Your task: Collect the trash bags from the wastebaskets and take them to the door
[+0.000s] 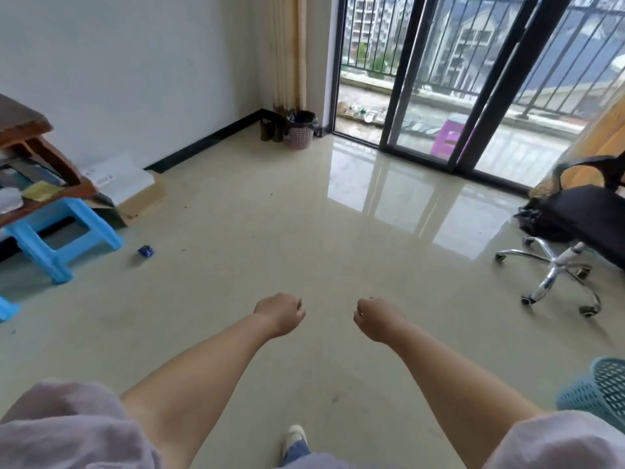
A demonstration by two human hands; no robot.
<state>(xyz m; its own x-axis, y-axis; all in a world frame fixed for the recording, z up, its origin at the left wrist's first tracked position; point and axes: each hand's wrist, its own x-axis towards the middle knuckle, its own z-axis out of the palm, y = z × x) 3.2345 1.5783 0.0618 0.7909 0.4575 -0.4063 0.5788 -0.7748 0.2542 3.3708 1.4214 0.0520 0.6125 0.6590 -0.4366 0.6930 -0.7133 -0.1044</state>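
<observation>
While my left hand (280,313) and right hand (378,318) hang curled and empty, the black-bagged pink woven wastebasket (300,130) stands far ahead beside the sliding glass door (422,96); the glossy tile floor (270,214) could make me slip.

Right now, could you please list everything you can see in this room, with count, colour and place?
wastebasket: one, pink, dark bag inside, far corner by the curtain
second wastebasket: one, blue mesh, right edge, near
stool: one, blue, left, by the wooden table
wooden table: one, brown, left edge
cardboard box: one, tan, against the left wall
scrap: one, dark blue, on the floor
office chair: one, black, right
purple stool: one, outside on the balcony
left hand: curled, holds nothing
right hand: curled, holds nothing
</observation>
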